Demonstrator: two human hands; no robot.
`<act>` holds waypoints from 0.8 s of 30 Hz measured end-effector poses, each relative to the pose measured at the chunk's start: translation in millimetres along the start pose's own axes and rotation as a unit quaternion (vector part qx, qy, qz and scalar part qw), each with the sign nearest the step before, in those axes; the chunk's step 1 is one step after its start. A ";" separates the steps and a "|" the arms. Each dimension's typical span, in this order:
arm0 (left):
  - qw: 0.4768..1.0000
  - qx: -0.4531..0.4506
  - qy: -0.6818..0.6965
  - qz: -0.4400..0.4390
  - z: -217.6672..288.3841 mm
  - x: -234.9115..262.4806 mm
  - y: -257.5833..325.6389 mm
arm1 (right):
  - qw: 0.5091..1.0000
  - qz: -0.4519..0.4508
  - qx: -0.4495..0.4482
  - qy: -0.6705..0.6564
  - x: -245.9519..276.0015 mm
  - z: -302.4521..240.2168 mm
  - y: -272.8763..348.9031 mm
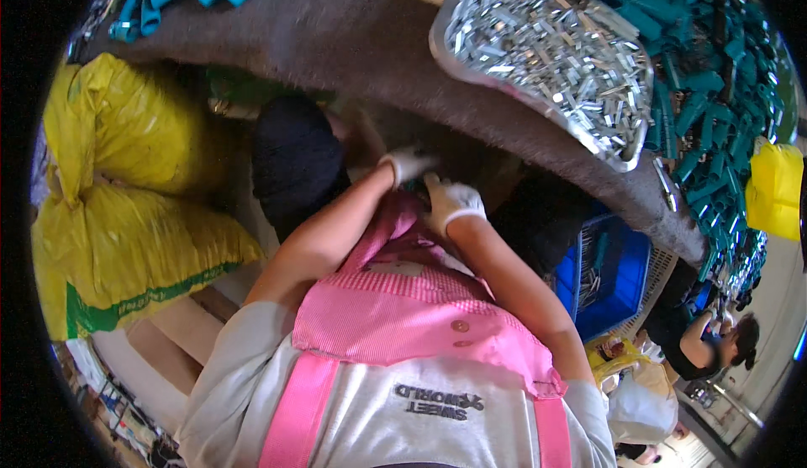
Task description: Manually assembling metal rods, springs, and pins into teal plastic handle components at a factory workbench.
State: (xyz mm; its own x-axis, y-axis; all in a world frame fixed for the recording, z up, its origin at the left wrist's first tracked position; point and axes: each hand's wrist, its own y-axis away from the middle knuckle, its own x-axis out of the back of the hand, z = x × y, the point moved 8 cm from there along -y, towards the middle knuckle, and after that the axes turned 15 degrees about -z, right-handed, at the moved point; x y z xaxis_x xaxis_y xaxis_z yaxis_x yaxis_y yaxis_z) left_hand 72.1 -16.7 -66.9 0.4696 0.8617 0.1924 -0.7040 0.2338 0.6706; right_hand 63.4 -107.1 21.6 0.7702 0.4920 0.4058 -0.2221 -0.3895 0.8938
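Observation:
Both my hands wear white gloves and are close together above my lap, below the table's edge. My left hand is smeared by motion, and its fingers do not show clearly. Beside it, my right hand is closed with its fingers curled. A small dark teal bit shows between the hands, too blurred to name. The pink apron bunches up just under them.
Ahead is a brown-covered table with a tray of small metal pieces. Teal tubes pile up at right and far left. Yellow sacks stand left; a blue crate is at right. Another person is at far right.

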 end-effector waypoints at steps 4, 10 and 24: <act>0.998 0.002 -0.037 -0.053 47.9 -27.3 30.1 | 0.995 0.001 -0.025 -0.101 -18.5 23.2 3.5; 0.981 0.100 -0.138 0.091 10.5 -31.3 -2.7 | 0.995 0.034 -0.036 -0.087 -46.4 34.3 -42.4; 0.981 0.048 -0.132 0.135 16.6 -17.4 11.1 | 0.986 0.076 0.056 -0.138 -31.6 29.3 -35.3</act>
State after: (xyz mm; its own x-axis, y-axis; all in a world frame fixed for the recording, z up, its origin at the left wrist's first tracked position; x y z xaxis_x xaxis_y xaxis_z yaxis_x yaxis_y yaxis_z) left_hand 64.9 -36.6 -50.9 0.4037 0.7375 0.5415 -0.7743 -0.0400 0.6316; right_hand 64.4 -131.7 -28.3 0.8695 0.1969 0.4530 -0.2921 -0.5345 0.7931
